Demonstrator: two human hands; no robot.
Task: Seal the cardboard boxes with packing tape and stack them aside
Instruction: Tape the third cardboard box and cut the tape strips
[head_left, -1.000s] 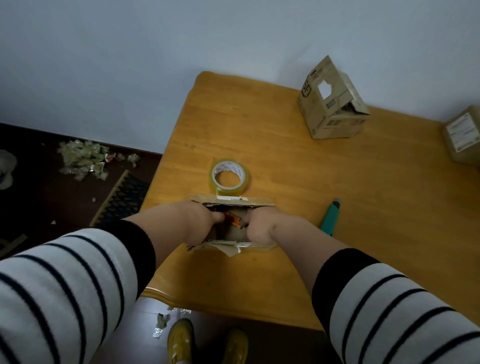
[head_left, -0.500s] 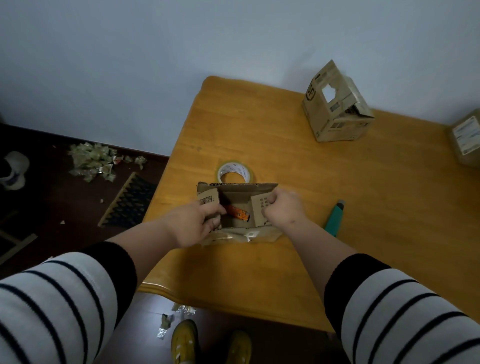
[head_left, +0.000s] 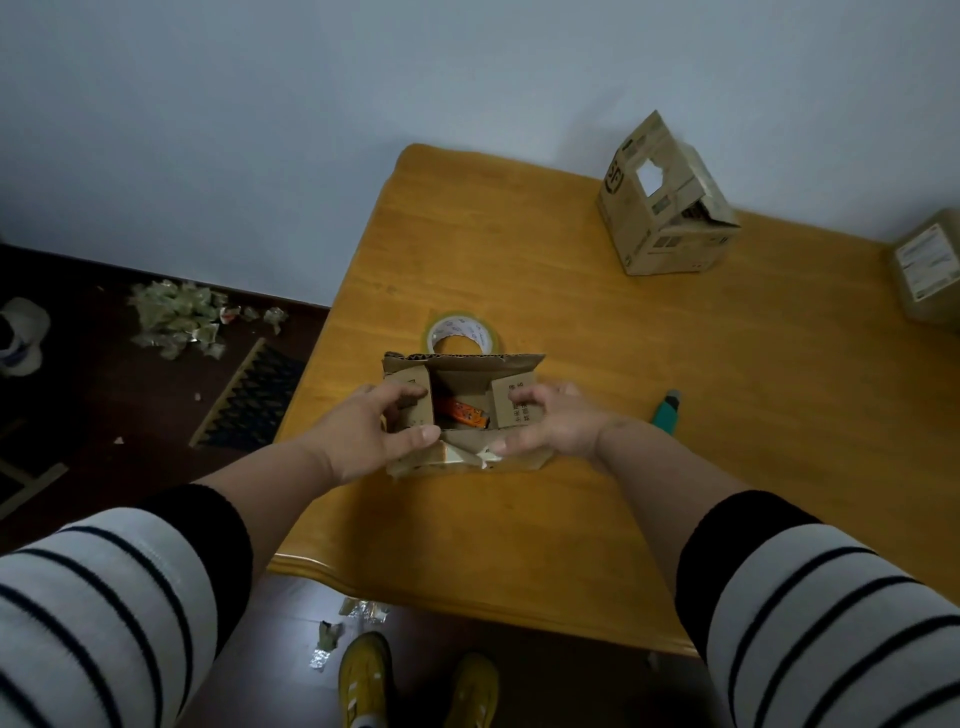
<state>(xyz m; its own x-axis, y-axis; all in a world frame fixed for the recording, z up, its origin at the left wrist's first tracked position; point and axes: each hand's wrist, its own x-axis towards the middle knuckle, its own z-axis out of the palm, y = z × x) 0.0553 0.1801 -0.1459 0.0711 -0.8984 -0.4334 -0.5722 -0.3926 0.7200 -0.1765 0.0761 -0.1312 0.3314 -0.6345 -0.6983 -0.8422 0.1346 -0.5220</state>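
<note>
1. The cardboard box (head_left: 464, 410) sat near the front left edge of the wooden table (head_left: 623, 519), its top open and an orange packet (head_left: 467, 414) visible inside.
2. The left hand (head_left: 371, 434) had its fingers curled over the left side flap (head_left: 413, 402), thumb laid along the near edge; the right hand (head_left: 550, 426) curled its fingers over the right side flap (head_left: 514, 408), thumb at the near flap (head_left: 470, 452).
3. The box looked light and thin-walled. Its near flap was torn and creased, with pale old tape peeling from it, so it probably bent easily and would not hold a clean line if pressed hard.
4. The better hold was likely low on the side walls or flat on the folded flaps, pressing down evenly, not pinching the ragged edges.
5. The far flap (head_left: 462, 364) stood upright; it seemed stiff enough to fold over last.
6. The tape roll (head_left: 462, 332) lay flat just behind the box, and a teal cutter (head_left: 669, 413) lay to the right, apart from it.
7. A second box (head_left: 665, 208) stood at the far side, its top gaping.
</note>
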